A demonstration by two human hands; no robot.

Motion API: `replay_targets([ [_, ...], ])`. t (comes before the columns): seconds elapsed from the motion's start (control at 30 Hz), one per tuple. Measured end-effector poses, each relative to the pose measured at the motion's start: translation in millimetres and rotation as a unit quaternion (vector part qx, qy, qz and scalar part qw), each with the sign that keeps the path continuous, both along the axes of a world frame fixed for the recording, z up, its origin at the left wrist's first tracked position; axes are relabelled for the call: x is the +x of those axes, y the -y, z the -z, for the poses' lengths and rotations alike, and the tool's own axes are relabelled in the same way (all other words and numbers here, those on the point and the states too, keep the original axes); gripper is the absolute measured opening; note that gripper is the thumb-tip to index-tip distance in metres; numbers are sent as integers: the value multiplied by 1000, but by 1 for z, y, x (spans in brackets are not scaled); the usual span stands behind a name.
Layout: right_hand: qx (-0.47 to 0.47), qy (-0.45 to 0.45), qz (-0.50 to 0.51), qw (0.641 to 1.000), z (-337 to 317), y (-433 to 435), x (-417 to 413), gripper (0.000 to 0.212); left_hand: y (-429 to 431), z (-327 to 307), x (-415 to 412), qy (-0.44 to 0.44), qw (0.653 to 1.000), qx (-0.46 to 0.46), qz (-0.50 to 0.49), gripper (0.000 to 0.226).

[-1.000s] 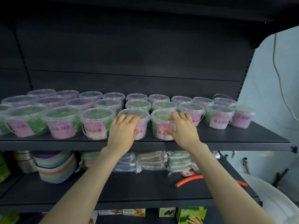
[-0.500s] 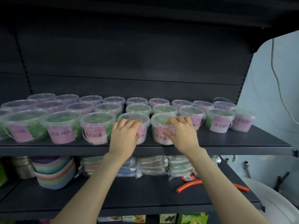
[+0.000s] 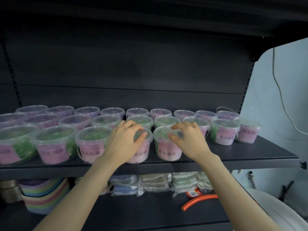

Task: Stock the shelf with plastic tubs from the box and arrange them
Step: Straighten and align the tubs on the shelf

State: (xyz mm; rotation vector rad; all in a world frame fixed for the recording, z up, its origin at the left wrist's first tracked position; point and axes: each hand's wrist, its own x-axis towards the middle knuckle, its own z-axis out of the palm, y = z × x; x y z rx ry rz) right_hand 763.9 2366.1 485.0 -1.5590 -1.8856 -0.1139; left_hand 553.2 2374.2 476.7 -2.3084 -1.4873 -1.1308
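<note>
1. Left hand [image 3: 124,142]: reaching in over the front edge of the shelf [image 3: 233,155], fingers spread and draping over the lid of a front-row tub [image 3: 141,154]; it is resting on the lid, not clamped round the tub.
2. Right hand [image 3: 186,139]: lying just beside the left, fingers loosely curled, thumb and fingertips touching the lid rim of the neighbouring tub [image 3: 166,150]; whether it is gripping or only nudging cannot be told.
3. Front row of tubs [image 3: 55,147]: standing upright along the front edge from the left end to about the middle, pink labels facing out, walls touching or nearly so.
4. Middle row [image 3: 224,132]: sitting behind, running further toward the right end, where one pink tub [image 3: 248,132] is standing slightly apart.
5. Back row [image 3: 113,112]: lining the rear edge against the dark back panel; the rightmost tub's thin bail handle [image 3: 224,108] is sticking up.
6. Handling, as judged: clear thin plastic, smooth and probably slippery, walls likely flexing if squeezed; contents are giving moderate weight. Best hold appears to be under the stiffer lid rim on both sides, or a flat palm on the lid for sliding into line.
7. Box: not showing in view.
</note>
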Motion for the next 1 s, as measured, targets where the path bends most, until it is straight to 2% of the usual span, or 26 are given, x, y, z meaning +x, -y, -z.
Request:
replay_targets([
  [0.1,0,-6,-10,1000,-14,-25,1,34,-26,-17,4,2,999,-38,-9,26],
  [0.27,-29,2,-37,999,-27,-77,5,31,-73,-34,6,-32,988,-150,-35,29],
  [0.53,-199,-17,-83,976,-33,-131,19,44,-132,-44,9,-79,941,-328,-6,57],
  [0.63,-232,6,-94,968,-34,-138,21,45,-141,-43,5,-113,935,-336,-4,53],
  [0.8,-208,94,-68,971,-33,-145,14,42,-146,-40,-3,-125,943,-306,-28,50],
  [1.0,-217,61,-74,971,-32,-149,9,45,-148,-38,-6,-102,946,-309,-11,47],
])
